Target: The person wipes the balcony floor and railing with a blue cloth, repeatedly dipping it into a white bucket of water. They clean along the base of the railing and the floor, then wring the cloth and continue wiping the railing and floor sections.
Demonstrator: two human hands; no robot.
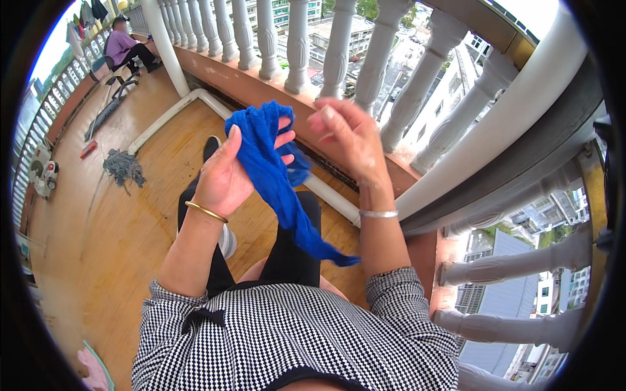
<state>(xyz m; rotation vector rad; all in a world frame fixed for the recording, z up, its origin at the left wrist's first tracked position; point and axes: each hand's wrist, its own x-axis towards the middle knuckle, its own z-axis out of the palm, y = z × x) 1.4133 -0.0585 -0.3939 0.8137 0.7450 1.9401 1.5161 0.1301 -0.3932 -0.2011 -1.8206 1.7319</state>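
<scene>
A blue cloth (pixel 274 171) is draped over my left hand (pixel 227 171), with the thumb on its near side and the other fingers behind it. One end hangs down toward my right thigh, and another part hangs behind the fingers. My right hand (pixel 349 137) is raised to the right of the cloth, apart from it, its fingers bent and slightly blurred. No object shows in it. A gold-coloured bangle is on my left wrist, a silver-coloured one on my right.
A white baluster railing (pixel 298 49) runs ahead and to the right. White pipes (pixel 332 198) lie low before it. A mop head (pixel 124 168) rests on the floor at left. Farther back, a person (pixel 122 46) sits on a chair. A toy vehicle (pixel 49 178) stands at far left.
</scene>
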